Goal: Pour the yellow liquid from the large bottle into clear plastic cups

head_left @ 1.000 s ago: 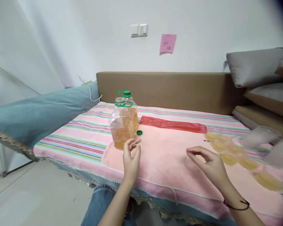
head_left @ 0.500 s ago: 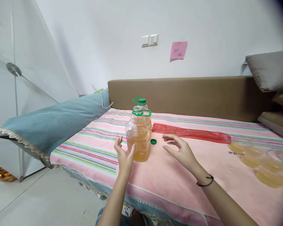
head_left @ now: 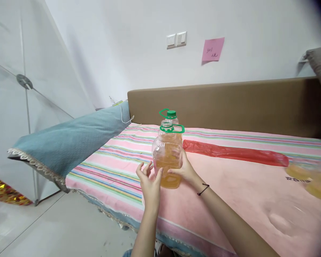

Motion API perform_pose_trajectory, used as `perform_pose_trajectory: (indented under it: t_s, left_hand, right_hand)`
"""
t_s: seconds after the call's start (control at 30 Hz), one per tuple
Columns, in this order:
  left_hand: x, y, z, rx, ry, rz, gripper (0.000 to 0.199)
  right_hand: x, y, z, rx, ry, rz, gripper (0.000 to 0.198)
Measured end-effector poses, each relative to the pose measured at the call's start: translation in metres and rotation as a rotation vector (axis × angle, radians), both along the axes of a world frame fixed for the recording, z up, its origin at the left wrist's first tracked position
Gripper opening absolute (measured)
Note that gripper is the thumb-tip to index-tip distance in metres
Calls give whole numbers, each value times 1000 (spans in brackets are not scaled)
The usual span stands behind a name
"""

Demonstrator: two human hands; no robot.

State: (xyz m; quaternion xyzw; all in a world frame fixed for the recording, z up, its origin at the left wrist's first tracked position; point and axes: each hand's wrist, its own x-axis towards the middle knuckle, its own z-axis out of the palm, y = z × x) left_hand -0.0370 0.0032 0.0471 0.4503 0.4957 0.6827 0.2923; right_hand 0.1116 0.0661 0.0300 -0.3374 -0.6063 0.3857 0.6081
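Observation:
A clear plastic jug (head_left: 168, 162) without a cap, partly filled with yellow liquid, stands upright on the pink cloth, its green handle (head_left: 178, 129) turned right. My right hand (head_left: 186, 169) is closed against the jug's right side, thumb across the front and fingers partly hidden behind it. At the left side my left hand (head_left: 150, 180) is open with fingers spread; its thumb is at the jug's front, and whether it touches I cannot tell. Behind stands a second jug with a green cap (head_left: 171, 114), largely hidden by the first.
A red plastic bag (head_left: 235, 151) lies stretched out to the right. Beyond it are clear containers of yellow liquid (head_left: 319, 185) and a clear, empty-looking plastic piece (head_left: 286, 217). A brown headboard (head_left: 219, 103) runs along the wall; a blue-covered bed end (head_left: 69, 135) rises at left.
My right hand has moved left onto the jug, and my left hand has come closer to its side. The view has shifted; the loose green cap no longer shows.

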Motion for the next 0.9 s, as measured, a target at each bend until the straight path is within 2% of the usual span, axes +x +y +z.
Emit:
perform_pose_trajectory:
  t_s: [0.3, 0.47, 0.7, 0.8, 0.9]
  left_hand:
    - [5, -9, 9, 0, -104, -25, 72]
    - [10, -17, 14, 74, -61, -59, 69]
    - [24, -33, 21, 290, 85, -196, 55]
    - [35, -44, 22, 327, 112, -305, 55]
    - [51, -56, 23, 331, 51, -423, 59]
  right_hand:
    - [-12, -11, 8, 46, 83, -125, 92]
    - [-9, -29, 20, 64, 113, -235, 95]
    - [32, -70, 48, 112, 19, -316, 96]
    - [55, -99, 54, 115, -44, -352, 95]
    - [75, -133, 54, 79, -63, -387, 91]
